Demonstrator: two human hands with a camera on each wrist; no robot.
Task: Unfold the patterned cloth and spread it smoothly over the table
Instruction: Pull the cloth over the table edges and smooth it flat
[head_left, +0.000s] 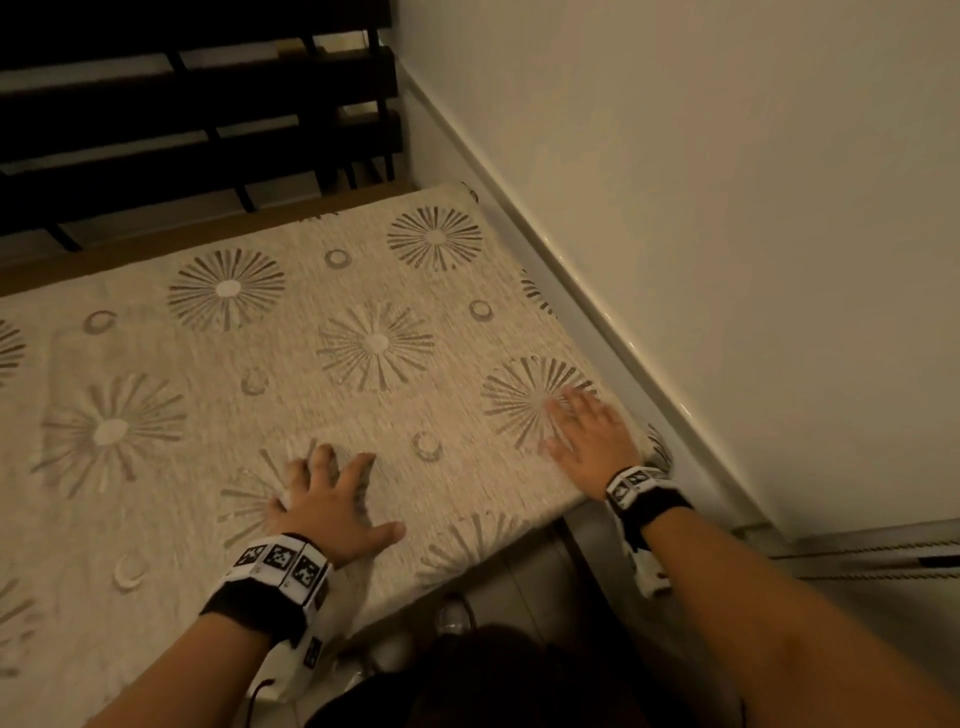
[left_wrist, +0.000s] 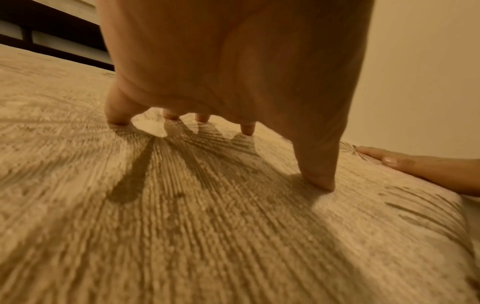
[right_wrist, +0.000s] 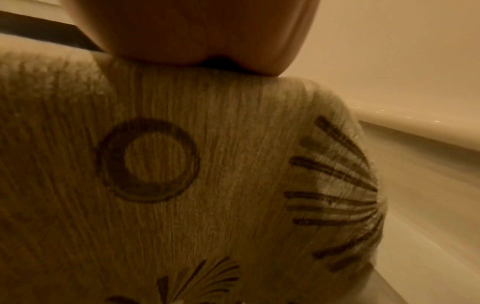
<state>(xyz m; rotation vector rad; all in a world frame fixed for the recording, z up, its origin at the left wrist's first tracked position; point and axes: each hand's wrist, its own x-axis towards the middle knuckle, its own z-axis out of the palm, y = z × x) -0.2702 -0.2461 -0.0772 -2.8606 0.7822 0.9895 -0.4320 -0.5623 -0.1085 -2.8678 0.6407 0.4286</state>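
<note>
The beige patterned cloth with grey starbursts and rings lies spread over the table, draping over the near edge and right corner. My left hand rests on it near the front edge with fingers splayed, its fingertips and thumb touching the fabric. My right hand lies flat on a starburst by the right corner, its palm pressing the cloth at the table's edge. In the left wrist view the right hand shows flat at the far right.
A cream wall with a pale skirting runs close along the table's right side. Dark slatted furniture stands behind the far edge, where a strip of bare wooden table shows. Dark floor lies below the near edge.
</note>
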